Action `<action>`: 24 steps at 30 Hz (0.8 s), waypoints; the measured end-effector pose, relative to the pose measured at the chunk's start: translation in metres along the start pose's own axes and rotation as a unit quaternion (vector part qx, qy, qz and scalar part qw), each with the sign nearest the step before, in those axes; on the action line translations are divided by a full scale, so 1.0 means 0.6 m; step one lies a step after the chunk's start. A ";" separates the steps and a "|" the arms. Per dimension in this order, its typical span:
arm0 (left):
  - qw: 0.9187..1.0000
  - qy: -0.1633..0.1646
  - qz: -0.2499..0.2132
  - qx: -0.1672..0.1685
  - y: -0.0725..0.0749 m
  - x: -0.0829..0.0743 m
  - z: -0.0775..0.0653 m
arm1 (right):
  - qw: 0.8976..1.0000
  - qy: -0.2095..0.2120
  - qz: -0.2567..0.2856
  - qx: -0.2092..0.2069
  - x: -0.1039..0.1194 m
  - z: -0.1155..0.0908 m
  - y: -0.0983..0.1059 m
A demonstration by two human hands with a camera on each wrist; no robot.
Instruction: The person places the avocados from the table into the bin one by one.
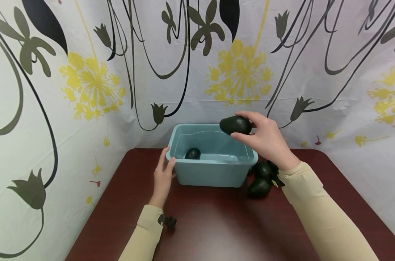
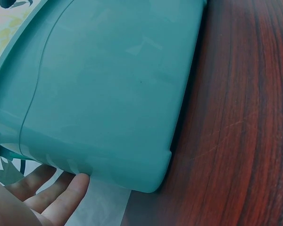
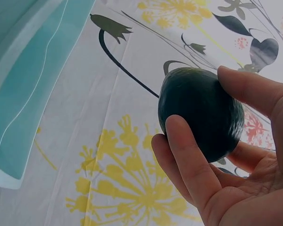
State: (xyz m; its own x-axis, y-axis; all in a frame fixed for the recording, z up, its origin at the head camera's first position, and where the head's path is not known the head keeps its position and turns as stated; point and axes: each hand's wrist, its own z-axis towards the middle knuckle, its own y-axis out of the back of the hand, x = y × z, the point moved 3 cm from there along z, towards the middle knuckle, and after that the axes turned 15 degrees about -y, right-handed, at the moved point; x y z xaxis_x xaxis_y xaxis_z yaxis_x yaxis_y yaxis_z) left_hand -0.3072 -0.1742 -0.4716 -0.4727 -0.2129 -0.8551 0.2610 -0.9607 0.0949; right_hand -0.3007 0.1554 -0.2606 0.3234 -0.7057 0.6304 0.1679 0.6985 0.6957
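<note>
My right hand (image 1: 265,139) holds a dark green avocado (image 1: 235,125) between thumb and fingers, above the right part of a blue plastic bin (image 1: 213,174). In the right wrist view, the same avocado (image 3: 200,113) sits in the curled fingers (image 3: 193,165), with the bin's edge at upper left. At the bin's left near corner, my left hand (image 1: 163,177) grips the rim, and its fingers (image 2: 68,200) bend against the outer wall in the left wrist view. Another avocado (image 1: 192,153) lies inside the bin at the left.
Several avocados (image 1: 260,187) lie on the dark red wooden table (image 1: 210,224) just right of the bin, partly hidden by the right forearm. A white cloth with printed flowers (image 1: 197,87) hangs close behind the bin and along both sides.
</note>
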 end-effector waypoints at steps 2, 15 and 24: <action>1.000 0.000 0.001 0.000 0.000 -0.001 0.001 | 1.000 0.002 0.004 0.007 0.003 0.008 -0.003; 1.000 -0.002 0.003 -0.001 0.000 0.001 0.003 | 1.000 0.008 -0.004 0.030 0.017 0.052 -0.031; 1.000 -0.010 0.003 -0.003 0.000 0.001 0.003 | 0.998 -0.008 -0.027 0.055 0.021 0.080 -0.052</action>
State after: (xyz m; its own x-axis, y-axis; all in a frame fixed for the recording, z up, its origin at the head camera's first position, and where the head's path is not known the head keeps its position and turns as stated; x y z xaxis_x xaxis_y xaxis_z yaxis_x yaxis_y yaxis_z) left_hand -0.3088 -0.1745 -0.4711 -0.4885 -0.2225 -0.8437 0.2690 -0.9582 0.0970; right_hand -0.3467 0.1190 -0.2579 0.3016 -0.7446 0.5955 0.0810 0.6423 0.7621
